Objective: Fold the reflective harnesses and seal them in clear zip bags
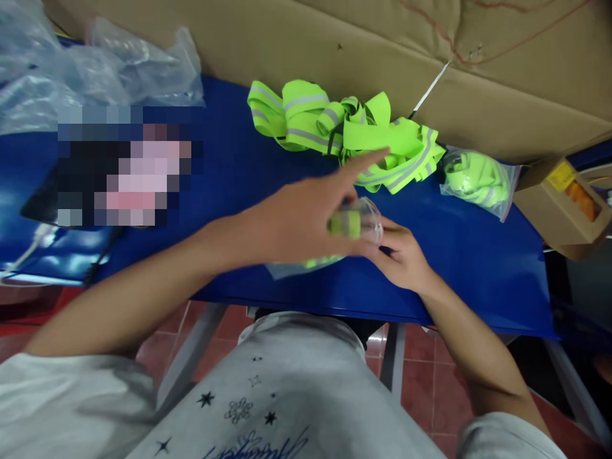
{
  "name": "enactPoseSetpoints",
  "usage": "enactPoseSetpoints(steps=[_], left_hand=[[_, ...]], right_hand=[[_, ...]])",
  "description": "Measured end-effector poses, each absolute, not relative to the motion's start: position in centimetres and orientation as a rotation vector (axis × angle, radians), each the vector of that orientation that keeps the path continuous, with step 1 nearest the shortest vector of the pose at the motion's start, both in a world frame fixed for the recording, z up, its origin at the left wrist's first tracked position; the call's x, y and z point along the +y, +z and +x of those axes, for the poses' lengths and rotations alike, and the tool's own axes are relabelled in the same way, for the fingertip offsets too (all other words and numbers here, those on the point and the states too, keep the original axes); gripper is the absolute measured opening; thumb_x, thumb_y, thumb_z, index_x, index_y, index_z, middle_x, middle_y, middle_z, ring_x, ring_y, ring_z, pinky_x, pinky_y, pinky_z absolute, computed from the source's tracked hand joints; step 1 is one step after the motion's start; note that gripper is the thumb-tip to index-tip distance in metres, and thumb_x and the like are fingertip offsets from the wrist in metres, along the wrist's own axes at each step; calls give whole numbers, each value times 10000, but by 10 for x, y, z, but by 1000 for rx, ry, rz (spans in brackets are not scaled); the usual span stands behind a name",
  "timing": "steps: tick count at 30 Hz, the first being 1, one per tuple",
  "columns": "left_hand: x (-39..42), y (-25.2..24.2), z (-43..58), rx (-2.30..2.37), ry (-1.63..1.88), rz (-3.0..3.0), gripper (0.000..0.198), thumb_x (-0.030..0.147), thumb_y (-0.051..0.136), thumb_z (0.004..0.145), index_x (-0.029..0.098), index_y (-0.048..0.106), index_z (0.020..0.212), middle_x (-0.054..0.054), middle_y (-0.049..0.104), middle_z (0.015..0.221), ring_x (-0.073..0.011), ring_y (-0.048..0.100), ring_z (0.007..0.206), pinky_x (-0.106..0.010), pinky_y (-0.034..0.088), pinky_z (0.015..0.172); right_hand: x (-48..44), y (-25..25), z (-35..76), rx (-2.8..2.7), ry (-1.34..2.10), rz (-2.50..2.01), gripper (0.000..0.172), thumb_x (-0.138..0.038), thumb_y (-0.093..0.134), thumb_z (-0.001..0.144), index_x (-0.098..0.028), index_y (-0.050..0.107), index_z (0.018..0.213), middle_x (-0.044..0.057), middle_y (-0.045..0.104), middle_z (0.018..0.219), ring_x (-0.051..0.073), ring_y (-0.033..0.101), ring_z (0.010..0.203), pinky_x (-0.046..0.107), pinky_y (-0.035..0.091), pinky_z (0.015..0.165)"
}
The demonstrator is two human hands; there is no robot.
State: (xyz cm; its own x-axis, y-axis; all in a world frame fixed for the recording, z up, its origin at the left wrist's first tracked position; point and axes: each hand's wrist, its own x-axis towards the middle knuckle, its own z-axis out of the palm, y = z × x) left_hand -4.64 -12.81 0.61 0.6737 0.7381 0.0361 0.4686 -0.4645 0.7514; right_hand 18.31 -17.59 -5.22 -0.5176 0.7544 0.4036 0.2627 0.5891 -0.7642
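In the head view, my left hand reaches across the blue table, slightly blurred, its index finger stretched out. Its other fingers curl around a rolled neon-yellow reflective strap, partly hidden behind them. The strap's right end sits in a clear plastic bag. My right hand pinches that bag's right side between thumb and fingers. Beneath my left wrist lies another clear bag with neon-yellow material, mostly covered. Beyond both hands is a loose pile of neon-yellow reflective straps.
A packed bag of neon strap lies right of the pile, beside a small cardboard box. Clear plastic bags heap at the back left, near a pixelated area and a white cable. A large cardboard surface borders the table's back.
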Motion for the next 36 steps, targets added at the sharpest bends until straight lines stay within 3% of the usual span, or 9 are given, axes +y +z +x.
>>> enactPoseSetpoints(steps=[2,4,6,8,14,17,22,27,36], left_hand=[[-112,-2,-56,968,512,1860,958,600,823,859,213,441,1648,-95,770,1127,-250,731,927,-302,520,776],[-102,-18,-59,893,386,1579,690,583,838,831,158,735,1365,-96,785,969,-235,721,799,-274,490,663],[-99,-35,-57,801,300,1344,438,534,832,835,150,844,1046,-83,777,890,-214,693,739,-261,467,625],[-100,-44,-56,752,350,1197,335,483,830,847,159,840,934,-61,767,865,-178,664,728,-245,466,642],[-109,-53,-68,766,482,910,287,424,860,882,176,753,976,-13,704,838,-113,614,753,-202,466,703],[-113,-66,-75,755,568,819,317,432,876,873,173,720,969,-10,687,892,-107,612,805,-195,466,737],[-105,-62,-65,718,672,766,387,439,931,809,175,706,981,-37,719,1006,-147,670,913,-235,508,836],[-99,-57,-58,682,664,669,461,531,912,814,201,687,1043,-41,722,1041,-167,697,931,-251,537,836],[-111,-58,-70,615,498,643,303,419,820,938,168,732,1085,-66,737,1032,-150,702,937,-233,536,864]], right_hand=[[-177,-50,183,-2008,828,-769,127,-274,727,1009,-278,806,1109,14,812,1042,177,767,962,344,578,888],[-179,-50,183,-1940,838,-781,141,-295,762,986,-289,801,1122,0,817,987,178,768,915,361,558,903],[-180,-51,183,-1855,846,-818,127,-319,739,1005,-277,787,1114,14,811,989,192,758,946,386,541,943],[-180,-52,186,-1788,859,-881,143,-345,668,1048,-254,768,1096,41,782,995,205,730,992,399,536,952],[-193,-62,189,-1738,799,-1113,370,-532,563,1069,-232,739,1197,99,600,1207,197,616,1089,336,543,926],[-201,-75,186,-1665,821,-1182,184,-353,636,1041,-246,723,1164,87,592,1238,181,618,1109,306,544,944],[-186,-74,187,-1625,809,-1182,126,-275,656,1025,-255,714,1135,88,597,1261,200,598,1200,328,517,1015],[-174,-67,186,-1561,797,-1213,35,-224,705,995,-243,684,1015,40,583,1122,147,590,1087,278,501,958],[-190,-58,180,-1566,929,-1169,84,-254,730,958,-208,719,889,12,559,846,127,580,778,259,507,674]])
